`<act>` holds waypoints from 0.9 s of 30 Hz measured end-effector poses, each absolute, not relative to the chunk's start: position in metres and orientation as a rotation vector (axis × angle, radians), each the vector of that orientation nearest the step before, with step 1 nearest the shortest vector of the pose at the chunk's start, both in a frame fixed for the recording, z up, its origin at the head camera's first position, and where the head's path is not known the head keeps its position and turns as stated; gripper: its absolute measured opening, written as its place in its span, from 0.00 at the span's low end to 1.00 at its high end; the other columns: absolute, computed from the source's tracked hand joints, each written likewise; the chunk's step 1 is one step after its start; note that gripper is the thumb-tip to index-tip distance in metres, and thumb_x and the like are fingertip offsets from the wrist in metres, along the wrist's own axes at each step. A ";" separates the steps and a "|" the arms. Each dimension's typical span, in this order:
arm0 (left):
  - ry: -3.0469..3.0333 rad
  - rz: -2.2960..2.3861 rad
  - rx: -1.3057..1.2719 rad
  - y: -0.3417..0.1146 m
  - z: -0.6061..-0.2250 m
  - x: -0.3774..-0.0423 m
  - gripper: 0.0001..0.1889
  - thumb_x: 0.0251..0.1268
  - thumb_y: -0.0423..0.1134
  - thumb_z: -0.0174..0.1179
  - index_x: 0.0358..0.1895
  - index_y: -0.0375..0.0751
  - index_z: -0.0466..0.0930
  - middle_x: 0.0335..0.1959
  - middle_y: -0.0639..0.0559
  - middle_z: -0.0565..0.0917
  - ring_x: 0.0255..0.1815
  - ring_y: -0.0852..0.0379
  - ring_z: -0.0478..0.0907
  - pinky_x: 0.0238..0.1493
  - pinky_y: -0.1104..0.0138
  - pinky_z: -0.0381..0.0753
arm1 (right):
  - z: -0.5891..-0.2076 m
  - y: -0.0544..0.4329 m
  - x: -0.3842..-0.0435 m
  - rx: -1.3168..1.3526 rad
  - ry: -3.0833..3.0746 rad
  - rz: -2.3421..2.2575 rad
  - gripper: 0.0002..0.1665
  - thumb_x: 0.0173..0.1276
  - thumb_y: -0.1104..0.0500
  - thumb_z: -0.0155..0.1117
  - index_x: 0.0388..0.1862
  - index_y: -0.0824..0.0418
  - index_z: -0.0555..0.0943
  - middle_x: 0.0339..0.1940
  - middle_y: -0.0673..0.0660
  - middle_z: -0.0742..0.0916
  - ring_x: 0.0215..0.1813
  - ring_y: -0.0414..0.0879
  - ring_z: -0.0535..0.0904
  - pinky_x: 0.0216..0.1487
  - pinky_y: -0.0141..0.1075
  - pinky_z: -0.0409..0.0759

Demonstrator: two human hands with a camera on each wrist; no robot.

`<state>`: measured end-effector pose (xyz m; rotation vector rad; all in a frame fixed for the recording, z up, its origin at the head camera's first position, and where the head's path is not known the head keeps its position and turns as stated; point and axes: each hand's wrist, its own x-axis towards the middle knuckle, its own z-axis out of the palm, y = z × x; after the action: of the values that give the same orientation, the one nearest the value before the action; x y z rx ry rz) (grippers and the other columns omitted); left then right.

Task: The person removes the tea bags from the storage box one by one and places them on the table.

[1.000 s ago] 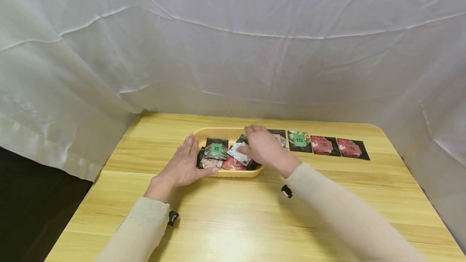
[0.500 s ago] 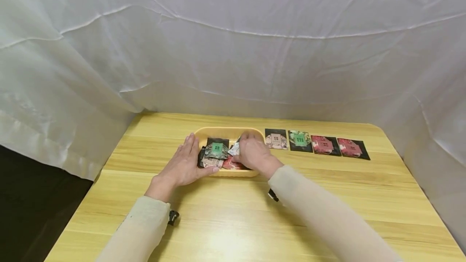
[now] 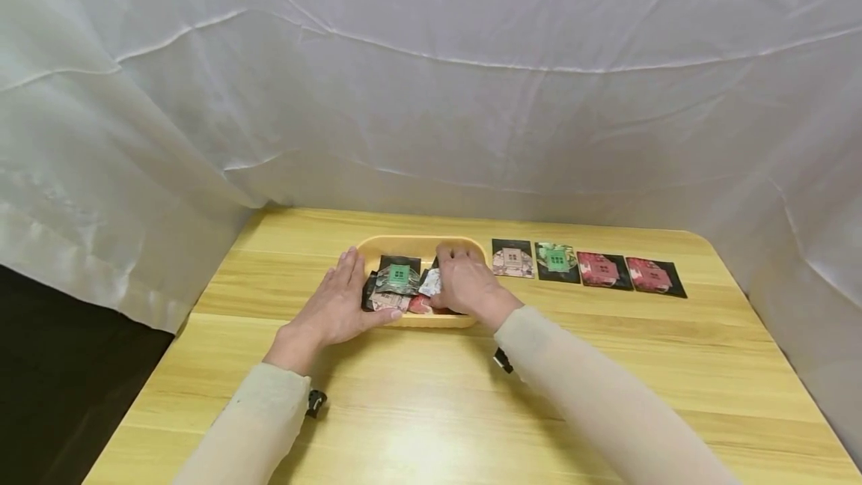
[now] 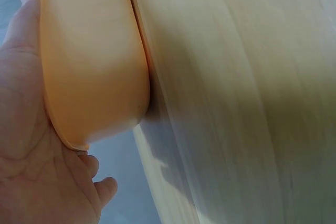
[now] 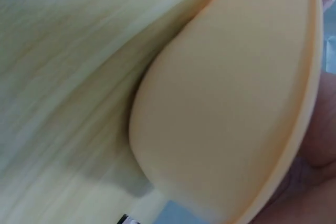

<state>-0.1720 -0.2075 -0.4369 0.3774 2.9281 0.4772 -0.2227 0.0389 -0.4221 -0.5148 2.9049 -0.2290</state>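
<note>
A shallow orange plastic tray [image 3: 387, 241] stands on the table, holding several small printed sachets. Inside it lie a dark sachet with a green label [image 3: 399, 275], a beige-labelled sachet [image 3: 390, 302] and part of a red one [image 3: 420, 304]. My left hand [image 3: 333, 311] rests along the tray's left end, fingers straight and thumb on the front rim. My right hand [image 3: 468, 283] reaches into the right half, bent fingers down over the contents. Beside its thumb a white-patterned sachet [image 3: 431, 282] shows partly; the fingertips and whatever they touch are hidden.
Right of the tray, a row of sachets lies flat: a beige-labelled one [image 3: 512, 258], a green one [image 3: 557, 261] and two red ones, one being the rightmost red sachet [image 3: 656, 277]. A pale curtain [image 3: 471, 133] hangs behind the wooden table [image 3: 404, 410].
My right hand has moved left and deeper into the tray, covering more of the white-patterned sachet and uncovering the beige sachet in the row. My left hand has stayed in place.
</note>
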 end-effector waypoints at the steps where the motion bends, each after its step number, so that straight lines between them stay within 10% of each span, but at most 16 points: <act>1: 2.928 0.473 0.377 -0.208 -0.437 -0.172 0.71 0.59 0.86 0.51 0.85 0.30 0.36 0.88 0.35 0.32 0.89 0.39 0.33 0.88 0.46 0.41 | -0.421 0.039 -0.222 -0.518 2.900 -0.242 0.66 0.60 0.37 0.81 0.86 0.61 0.56 0.79 0.69 0.72 0.79 0.67 0.67 0.82 0.56 0.66; 27: 2.932 0.487 0.400 -0.212 -0.437 -0.171 0.71 0.60 0.84 0.53 0.85 0.29 0.36 0.87 0.35 0.32 0.89 0.39 0.32 0.88 0.46 0.43 | -0.405 0.049 -0.220 -0.725 2.798 -0.215 0.61 0.58 0.45 0.83 0.86 0.42 0.59 0.83 0.65 0.64 0.82 0.66 0.60 0.73 0.63 0.76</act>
<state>-0.1707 -0.2116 -0.4373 0.4002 2.9322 0.4867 -0.2196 0.0488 -0.4047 -0.7252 2.7975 -0.2154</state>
